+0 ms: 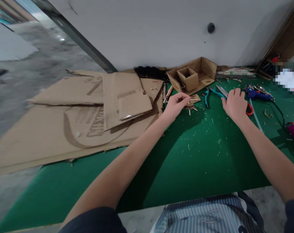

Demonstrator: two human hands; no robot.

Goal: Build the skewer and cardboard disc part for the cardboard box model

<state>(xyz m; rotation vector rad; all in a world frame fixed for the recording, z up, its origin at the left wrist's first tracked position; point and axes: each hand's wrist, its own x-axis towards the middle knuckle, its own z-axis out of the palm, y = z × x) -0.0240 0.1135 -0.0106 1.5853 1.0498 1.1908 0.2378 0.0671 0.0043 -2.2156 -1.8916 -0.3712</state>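
Scissors (pixel 222 92) lie under the right hand (pixel 236 105), its grip too hidden to tell; the left hand (pixel 175 106) pinches a stick (pixel 193 100).

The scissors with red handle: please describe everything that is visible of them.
The red-handled, silvery-bladed metal scissors point up-left, away from the person. One rounded, plastic-looking handle loop shows past the right grip, which touches and hides their middle. They are over the green tabletop, blades beside teal-handled pliers; blade opening is unclear.
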